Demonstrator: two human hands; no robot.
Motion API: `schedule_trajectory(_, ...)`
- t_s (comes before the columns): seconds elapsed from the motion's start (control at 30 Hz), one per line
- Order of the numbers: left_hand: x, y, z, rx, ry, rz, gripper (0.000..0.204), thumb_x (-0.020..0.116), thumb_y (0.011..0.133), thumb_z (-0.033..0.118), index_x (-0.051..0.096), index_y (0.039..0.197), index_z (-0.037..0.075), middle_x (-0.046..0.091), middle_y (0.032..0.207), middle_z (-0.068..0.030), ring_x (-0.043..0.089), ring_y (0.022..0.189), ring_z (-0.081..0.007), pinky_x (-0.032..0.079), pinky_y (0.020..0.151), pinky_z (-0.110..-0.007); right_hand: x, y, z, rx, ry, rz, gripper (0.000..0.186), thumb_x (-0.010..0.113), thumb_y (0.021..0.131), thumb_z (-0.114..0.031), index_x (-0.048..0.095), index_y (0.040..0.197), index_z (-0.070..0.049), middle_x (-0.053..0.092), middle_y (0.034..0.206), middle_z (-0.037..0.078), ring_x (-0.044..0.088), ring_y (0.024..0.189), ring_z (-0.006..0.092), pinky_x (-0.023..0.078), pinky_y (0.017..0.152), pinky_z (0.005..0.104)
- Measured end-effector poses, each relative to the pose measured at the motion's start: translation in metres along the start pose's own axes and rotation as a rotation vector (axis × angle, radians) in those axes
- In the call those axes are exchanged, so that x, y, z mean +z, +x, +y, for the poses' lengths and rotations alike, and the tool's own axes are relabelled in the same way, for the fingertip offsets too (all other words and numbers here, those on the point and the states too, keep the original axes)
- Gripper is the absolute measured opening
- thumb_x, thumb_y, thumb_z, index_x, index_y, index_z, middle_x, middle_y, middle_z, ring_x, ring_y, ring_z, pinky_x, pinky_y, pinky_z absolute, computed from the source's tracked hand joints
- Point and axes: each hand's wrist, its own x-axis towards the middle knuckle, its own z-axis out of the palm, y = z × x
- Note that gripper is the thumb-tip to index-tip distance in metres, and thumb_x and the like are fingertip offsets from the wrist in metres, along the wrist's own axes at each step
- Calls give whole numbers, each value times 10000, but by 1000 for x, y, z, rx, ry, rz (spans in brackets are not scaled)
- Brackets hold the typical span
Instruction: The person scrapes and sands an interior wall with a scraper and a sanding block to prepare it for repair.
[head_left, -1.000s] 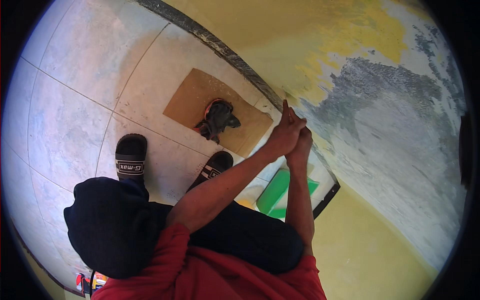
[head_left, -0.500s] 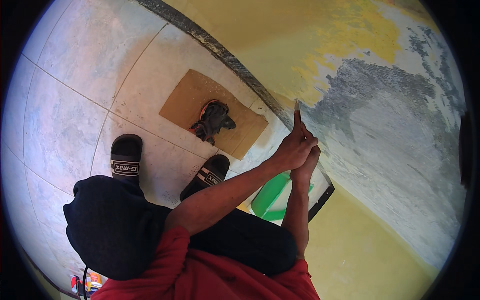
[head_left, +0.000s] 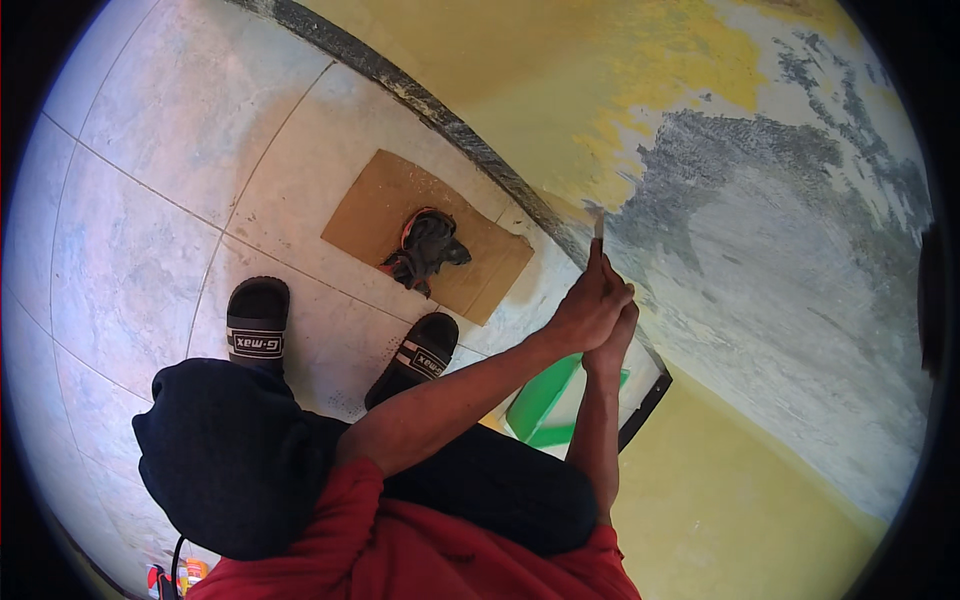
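Note:
My left hand and my right hand are pressed together, fingers closed around the handle of a narrow scraper. Most of that handle is hidden in my grip. The thin, pale blade points away from me, its tip at the wall just above the dark baseboard. Around the tip, patchy yellow paint meets a rough grey bare area. My left forearm crosses from the lower left; the right one rises from below.
On the tiled floor, a cardboard sheet carries a crumpled pair of black-and-orange gloves. A green-and-white object lies beneath my forearms, by the wall corner. My feet wear black slide sandals. Small colourful containers stand at lower left.
Both hands and the scraper have shifted slightly down and back toward me, with the blade a little lower in the picture. The grip is unchanged, and the view has shifted slightly.

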Motion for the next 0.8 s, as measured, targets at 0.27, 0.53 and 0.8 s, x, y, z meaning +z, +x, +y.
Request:
schedule_trajectory(0.27, -1, 3, 8, -6, -10, -36, 822, 487, 865, 306, -11, 1362, -117, 362, 1237, -406, 449, 1152, -427, 377, 950, -372, -5, 5, 10, 35, 35, 23, 356, 480, 894, -84, 510, 1236, 9, 574, 1024, 42, 512, 851, 96, 417, 760, 242)
schedule_trajectory(0.53, -29, 29, -3, 98, -57, 115, 849, 498, 839, 293, -37, 1340, -134, 442, 1129, -403, 509, 1031, -453, 416, 869, -431, 28, 32, 0, -44, -143, -71, 329, 469, 876, -81, 544, 1175, 34, 614, 1002, 65, 533, 888, 123, 420, 815, 258)
schedule_trajectory(0.8, 7, 1, 5, 37, 125, 72, 819, 479, 873, 272, -61, 1365, -98, 440, 1151, -338, 498, 1052, -395, 388, 905, -399, -7, 6, 8, -44, 109, -18, 344, 443, 928, -152, 521, 1198, 47, 597, 1039, 80, 544, 919, 149, 431, 830, 286)
